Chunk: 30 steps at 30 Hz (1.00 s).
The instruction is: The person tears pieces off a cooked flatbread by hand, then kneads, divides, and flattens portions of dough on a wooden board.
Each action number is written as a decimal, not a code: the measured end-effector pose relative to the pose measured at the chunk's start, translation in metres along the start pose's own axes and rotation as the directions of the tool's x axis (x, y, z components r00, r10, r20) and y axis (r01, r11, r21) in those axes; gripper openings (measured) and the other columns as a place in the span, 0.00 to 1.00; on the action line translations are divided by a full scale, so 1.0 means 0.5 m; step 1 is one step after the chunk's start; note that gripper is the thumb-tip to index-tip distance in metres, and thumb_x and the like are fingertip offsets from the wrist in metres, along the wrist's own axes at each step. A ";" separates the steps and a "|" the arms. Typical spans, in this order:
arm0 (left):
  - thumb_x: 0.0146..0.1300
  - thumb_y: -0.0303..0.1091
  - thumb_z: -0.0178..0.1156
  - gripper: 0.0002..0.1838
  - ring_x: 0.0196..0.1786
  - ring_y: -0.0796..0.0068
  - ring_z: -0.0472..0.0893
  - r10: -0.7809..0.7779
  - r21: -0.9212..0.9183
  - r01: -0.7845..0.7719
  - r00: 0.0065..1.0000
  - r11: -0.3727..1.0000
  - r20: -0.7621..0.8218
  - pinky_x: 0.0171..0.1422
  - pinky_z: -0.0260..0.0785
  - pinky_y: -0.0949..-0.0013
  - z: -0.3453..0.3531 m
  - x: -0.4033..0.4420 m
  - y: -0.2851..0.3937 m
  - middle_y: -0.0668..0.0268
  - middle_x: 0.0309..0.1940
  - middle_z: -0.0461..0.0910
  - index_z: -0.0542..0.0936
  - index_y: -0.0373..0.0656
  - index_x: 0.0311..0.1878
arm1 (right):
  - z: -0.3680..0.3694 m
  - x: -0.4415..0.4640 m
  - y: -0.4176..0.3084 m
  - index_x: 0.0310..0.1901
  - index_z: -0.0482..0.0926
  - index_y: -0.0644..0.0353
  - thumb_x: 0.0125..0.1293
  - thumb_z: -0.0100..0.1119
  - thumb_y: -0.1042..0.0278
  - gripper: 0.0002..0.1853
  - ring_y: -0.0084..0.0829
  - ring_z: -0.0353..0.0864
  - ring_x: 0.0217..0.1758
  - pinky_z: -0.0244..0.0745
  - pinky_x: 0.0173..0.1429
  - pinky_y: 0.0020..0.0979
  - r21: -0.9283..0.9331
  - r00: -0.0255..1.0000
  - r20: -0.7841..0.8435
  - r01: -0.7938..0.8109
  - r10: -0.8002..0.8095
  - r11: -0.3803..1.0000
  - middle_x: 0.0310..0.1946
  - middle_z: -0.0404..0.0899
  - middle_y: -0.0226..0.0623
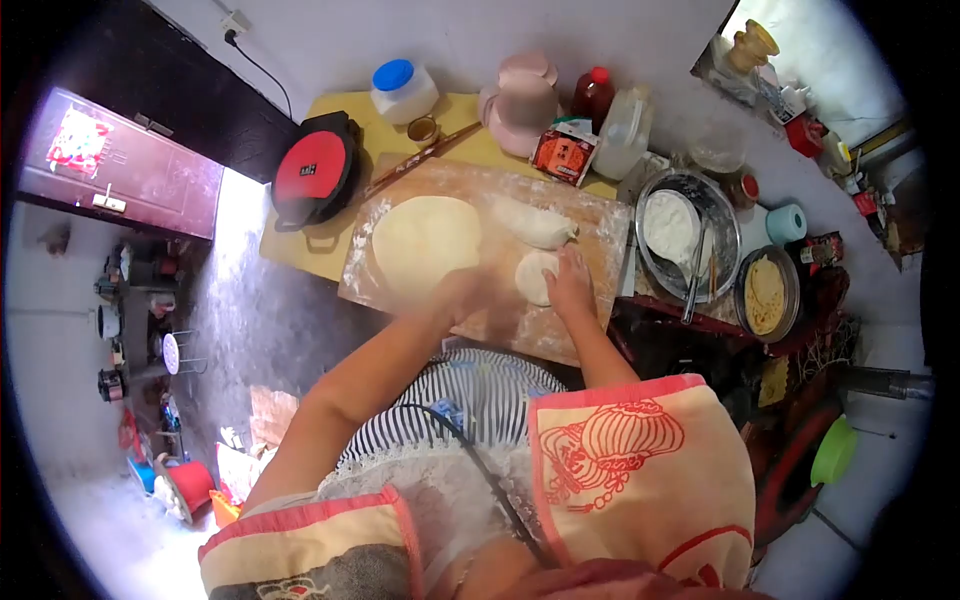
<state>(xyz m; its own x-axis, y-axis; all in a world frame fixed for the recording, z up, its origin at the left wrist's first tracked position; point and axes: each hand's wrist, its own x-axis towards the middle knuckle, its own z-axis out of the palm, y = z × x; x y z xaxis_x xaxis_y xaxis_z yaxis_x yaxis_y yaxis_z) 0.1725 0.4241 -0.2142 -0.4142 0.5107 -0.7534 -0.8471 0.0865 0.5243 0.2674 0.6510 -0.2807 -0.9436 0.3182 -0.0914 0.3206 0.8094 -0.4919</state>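
On the floured wooden board [600,240] lie a large rolled-out dough sheet [425,245], a long piece of dough [540,225] and a small round dough disc [535,278]. My left hand [468,293] is over the board at the lower right edge of the large sheet, its fingers smeared by motion; whether it holds anything is hidden. At the right edge of the small disc, my right hand [571,282] touches the dough with its thumb apart from its outstretched fingers, whose tips are near the end of the long piece.
Behind the board are a rolling pin [425,158], a red-topped electric pan [312,168], a blue-lidded jar [404,90] and a red box [565,152]. To the right stand a metal bowl of flour [645,265] and a pan of flatbreads [766,295].
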 end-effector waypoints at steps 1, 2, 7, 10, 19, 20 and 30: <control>0.74 0.40 0.56 0.15 0.47 0.68 0.81 0.008 0.043 -0.008 1.000 0.999 -0.008 0.55 0.75 0.67 0.002 -0.002 -0.001 0.64 0.45 0.83 0.81 0.41 0.55 | 0.003 0.001 0.001 0.68 0.69 0.67 0.69 0.61 0.58 0.31 0.51 0.63 0.75 0.60 0.76 0.43 -0.013 0.999 -0.038 -0.016 0.015 1.000 0.71 0.66 0.52; 0.74 0.39 0.57 0.15 0.48 0.67 0.81 0.013 0.084 -0.011 1.000 0.996 -0.017 0.55 0.75 0.66 0.004 -0.004 -0.004 0.63 0.46 0.83 0.81 0.41 0.55 | 0.009 -0.004 0.002 0.66 0.71 0.68 0.69 0.61 0.59 0.29 0.50 0.66 0.73 0.62 0.74 0.42 -0.025 0.997 -0.073 -0.033 0.031 0.999 0.68 0.70 0.52; 0.73 0.40 0.59 0.17 0.52 0.68 0.81 0.107 0.149 -0.110 0.994 0.983 0.030 0.60 0.73 0.66 -0.034 0.000 0.032 0.61 0.49 0.84 0.80 0.39 0.57 | -0.045 -0.003 0.010 0.55 0.80 0.69 0.68 0.62 0.65 0.19 0.39 0.81 0.56 0.72 0.63 0.35 0.657 0.965 0.255 -0.222 0.064 0.720 0.50 0.83 0.46; 0.72 0.40 0.61 0.18 0.55 0.70 0.81 0.253 0.431 -0.269 0.963 0.861 0.097 0.62 0.71 0.67 -0.003 -0.115 0.134 0.61 0.51 0.84 0.81 0.38 0.57 | -0.304 -0.051 -0.099 0.49 0.82 0.68 0.67 0.63 0.69 0.14 0.35 0.82 0.47 0.75 0.57 0.34 0.876 0.914 0.329 -0.202 -0.236 0.438 0.42 0.84 0.43; 0.75 0.45 0.57 0.20 0.54 0.62 0.81 -0.101 0.616 -0.677 0.636 0.402 0.765 0.63 0.70 0.63 0.162 -0.415 0.274 0.58 0.48 0.84 0.82 0.35 0.53 | -0.692 -0.164 -0.260 0.60 0.79 0.63 0.60 0.74 0.52 0.32 0.47 0.81 0.56 0.76 0.58 0.41 0.772 0.334 0.301 0.465 -0.894 0.433 0.58 0.81 0.46; 0.76 0.46 0.56 0.21 0.53 0.59 0.82 -0.139 0.572 -0.723 0.568 0.388 0.811 0.62 0.70 0.61 0.186 -0.429 0.269 0.56 0.47 0.84 0.82 0.35 0.53 | -0.696 -0.178 -0.266 0.62 0.78 0.63 0.60 0.73 0.51 0.33 0.47 0.81 0.56 0.75 0.58 0.41 0.688 0.390 0.353 0.509 -0.851 0.518 0.59 0.81 0.46; 0.77 0.50 0.53 0.23 0.52 0.52 0.82 -0.153 0.589 -0.805 0.575 0.065 0.804 0.59 0.72 0.58 0.274 -0.483 0.274 0.51 0.48 0.84 0.82 0.36 0.52 | -0.702 -0.236 -0.298 0.49 0.83 0.62 0.62 0.68 0.61 0.17 0.42 0.81 0.39 0.76 0.45 0.38 0.565 0.551 0.374 0.503 -0.746 0.654 0.37 0.83 0.40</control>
<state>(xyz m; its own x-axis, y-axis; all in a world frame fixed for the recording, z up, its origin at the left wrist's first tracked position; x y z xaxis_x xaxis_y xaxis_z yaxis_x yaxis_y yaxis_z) 0.2024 0.4299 0.0940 0.1584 0.9680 -0.1947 0.4749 0.0981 0.8745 0.3600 0.6659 0.1073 -0.7901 -0.6129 -0.0069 -0.3114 0.4110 -0.8568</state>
